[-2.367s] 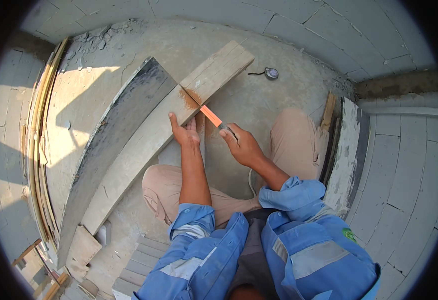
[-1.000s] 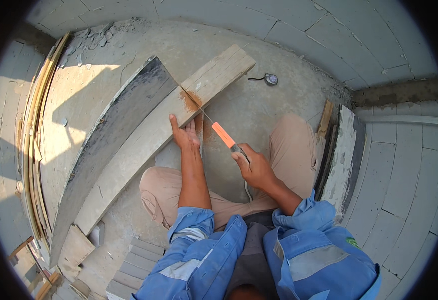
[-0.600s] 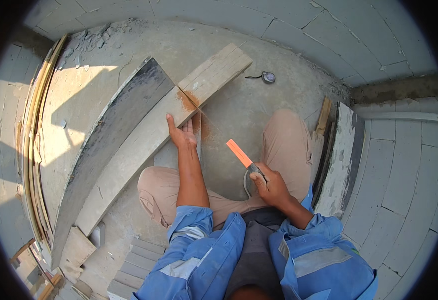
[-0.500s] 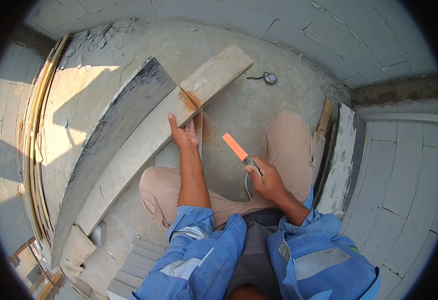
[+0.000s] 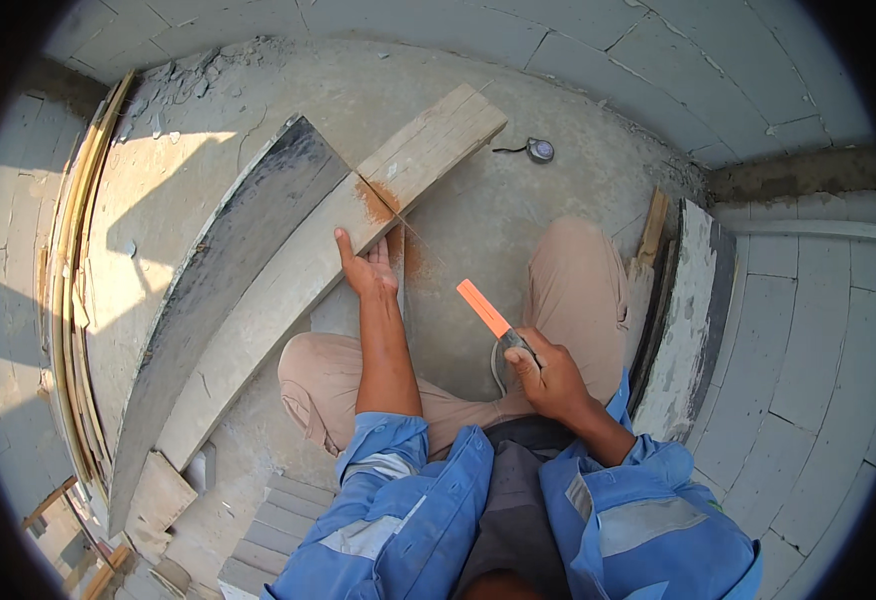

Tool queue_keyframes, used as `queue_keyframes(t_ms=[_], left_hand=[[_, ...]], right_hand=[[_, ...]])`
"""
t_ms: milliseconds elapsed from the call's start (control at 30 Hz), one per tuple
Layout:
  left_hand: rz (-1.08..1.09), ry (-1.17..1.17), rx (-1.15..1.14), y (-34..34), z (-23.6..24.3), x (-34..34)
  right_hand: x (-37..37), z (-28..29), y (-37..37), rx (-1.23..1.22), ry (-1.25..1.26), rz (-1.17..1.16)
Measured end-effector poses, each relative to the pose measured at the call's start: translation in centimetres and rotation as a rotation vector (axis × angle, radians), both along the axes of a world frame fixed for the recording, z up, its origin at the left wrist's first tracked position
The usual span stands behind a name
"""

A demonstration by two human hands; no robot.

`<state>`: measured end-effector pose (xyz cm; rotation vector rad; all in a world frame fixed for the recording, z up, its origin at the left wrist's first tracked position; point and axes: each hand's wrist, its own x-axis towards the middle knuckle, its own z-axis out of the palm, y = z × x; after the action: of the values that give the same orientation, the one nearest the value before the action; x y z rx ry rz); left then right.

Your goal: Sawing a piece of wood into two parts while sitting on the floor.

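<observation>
A long pale wooden plank (image 5: 278,270) lies slantwise in front of me. My left hand (image 5: 370,272) grips its near edge, thumb on the side of the top face and fingers reaching underneath. In my right hand (image 5: 548,375) is the handle of a handsaw (image 5: 486,310) with an orange section. The saw's thin blade is seen nearly edge-on and points toward a cut line across the plank. Reddish-brown sawdust (image 5: 378,203) lies around that line, and more is on the floor below.
A dark-faced curved-looking panel (image 5: 233,220) lies along the plank's left side. A tape measure (image 5: 539,150) sits on the floor beyond my knee. Long wooden strips (image 5: 68,270) line the left wall. Grey blocks (image 5: 278,520) are stacked lower left; a white-smeared board (image 5: 680,300) stands at right.
My right hand has drawn the saw back toward me, down and to the right. The left hand keeps its place on the plank.
</observation>
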<state>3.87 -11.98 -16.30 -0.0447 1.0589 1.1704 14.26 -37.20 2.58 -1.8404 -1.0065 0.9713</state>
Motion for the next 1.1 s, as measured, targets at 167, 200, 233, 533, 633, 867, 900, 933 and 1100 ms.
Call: queue_keyframes(t_ms=[167, 200, 233, 533, 633, 867, 900, 933, 1100], left_hand=[[-0.053, -0.053, -0.005, -0.7, -0.8, 2.5], [-0.073, -0.076, -0.008, -0.2, -0.7, 3.4], [-0.084, -0.079, -0.030, -0.2, -1.0, 2.6], [0.018, -0.026, -0.003, 0.1, 0.0, 0.4], [0.003, -0.038, 0.008, 0.5, -0.7, -0.2], [-0.023, -0.057, -0.036, 0.5, -0.5, -0.3], [0.001, -0.050, -0.041, 0.6, -0.7, -0.7], [-0.005, -0.060, -0.050, 0.4, -0.6, -0.6], [-0.003, -0.021, -0.016, 0.2, -0.3, -0.5]], right_hand=[[1.5, -9.2, 17.4, 0.019, -0.212, -0.053], [1.9, -9.7, 19.6, 0.068, -0.224, -0.113], [1.6, -9.8, 19.5, 0.067, -0.213, -0.103], [-0.8, 0.3, 0.6, 0.037, -0.077, 0.007], [-0.5, -5.8, 10.6, -0.024, -0.165, 0.062], [1.4, -6.2, 15.7, -0.076, -0.146, 0.041], [0.5, -3.7, 10.7, -0.135, -0.105, 0.081], [0.1, -1.9, 5.8, -0.118, -0.104, 0.073], [-0.7, -0.3, 3.1, -0.088, -0.094, 0.034]])
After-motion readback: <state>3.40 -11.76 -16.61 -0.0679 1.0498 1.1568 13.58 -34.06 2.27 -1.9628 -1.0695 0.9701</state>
